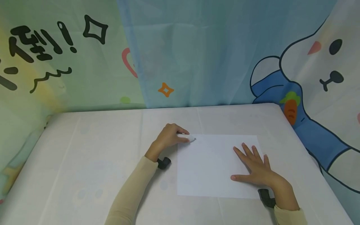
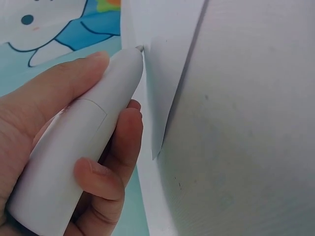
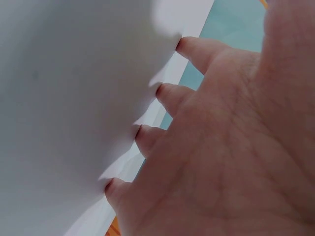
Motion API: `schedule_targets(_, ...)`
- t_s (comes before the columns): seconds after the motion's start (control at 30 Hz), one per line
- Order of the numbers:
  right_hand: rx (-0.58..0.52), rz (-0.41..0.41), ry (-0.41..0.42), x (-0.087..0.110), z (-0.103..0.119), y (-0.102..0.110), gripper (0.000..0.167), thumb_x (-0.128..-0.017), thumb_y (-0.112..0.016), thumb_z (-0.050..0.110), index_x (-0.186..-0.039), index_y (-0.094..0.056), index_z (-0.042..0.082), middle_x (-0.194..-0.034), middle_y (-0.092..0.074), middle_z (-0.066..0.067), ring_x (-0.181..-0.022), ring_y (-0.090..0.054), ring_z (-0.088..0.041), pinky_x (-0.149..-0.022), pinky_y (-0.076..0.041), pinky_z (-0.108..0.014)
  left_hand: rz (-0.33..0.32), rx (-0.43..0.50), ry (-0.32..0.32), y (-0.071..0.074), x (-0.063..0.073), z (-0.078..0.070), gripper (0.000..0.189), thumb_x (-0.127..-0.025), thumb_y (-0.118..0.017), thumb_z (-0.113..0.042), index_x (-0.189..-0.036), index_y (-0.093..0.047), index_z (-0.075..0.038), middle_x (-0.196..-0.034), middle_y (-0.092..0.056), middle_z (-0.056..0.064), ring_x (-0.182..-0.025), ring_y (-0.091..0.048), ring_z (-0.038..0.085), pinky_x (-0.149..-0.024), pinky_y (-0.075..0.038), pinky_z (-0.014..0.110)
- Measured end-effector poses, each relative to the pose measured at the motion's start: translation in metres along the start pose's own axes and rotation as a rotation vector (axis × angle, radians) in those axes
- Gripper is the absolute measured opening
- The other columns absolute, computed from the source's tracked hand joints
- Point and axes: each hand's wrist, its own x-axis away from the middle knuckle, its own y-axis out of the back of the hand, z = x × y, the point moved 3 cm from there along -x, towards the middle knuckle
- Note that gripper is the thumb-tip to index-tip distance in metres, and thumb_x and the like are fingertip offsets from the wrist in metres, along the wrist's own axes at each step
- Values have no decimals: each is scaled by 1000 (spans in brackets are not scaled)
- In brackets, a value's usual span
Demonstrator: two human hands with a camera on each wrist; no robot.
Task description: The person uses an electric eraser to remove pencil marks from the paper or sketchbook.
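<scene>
A sheet of white paper [image 1: 206, 165] lies flat on the white-covered table. At its upper left corner, my left hand [image 1: 168, 137] grips a thick white pen-shaped tool [image 1: 192, 137]. The left wrist view shows the thumb along the top of the tool [image 2: 74, 142] and the fingers curled around its underside. Its small metal tip is at the surface of the paper [image 2: 165, 83]; whether it touches I cannot tell. Over the right part of the sheet my right hand [image 1: 257, 170] is spread, fingers apart. In the right wrist view, the fingertips [image 3: 165, 90] press on the paper.
The table [image 1: 92, 162] stretches out to the left of the paper. Behind it hangs a printed cloth [image 1: 197, 62] in green and blue, with a cartoon rabbit [image 1: 312, 72] at the right. Dark straps with small mounts sit on both wrists.
</scene>
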Motion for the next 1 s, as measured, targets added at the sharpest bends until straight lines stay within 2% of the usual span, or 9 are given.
schedule_targets(0.77,-8,-4,14,0,-4,-1,109,-74,-78,51,-156,-19,12,-159,-1,-28,-141,13,-55,-99,16,-76,63,12,3,1,2,-3,26,-81,-80,-16,-106,-77,-8,-111,-72,7,-107,-64,20,-88,-49,29)
schedule_targets(1.0,-8,1,6,0,-3,-1,108,-73,-78,52,-155,-20,11,-159,-2,-28,-141,13,-54,-99,15,-76,86,11,-20,2,2,-4,26,-81,-81,-15,-105,-77,-7,-111,-72,7,-111,-62,21,-100,-44,36)
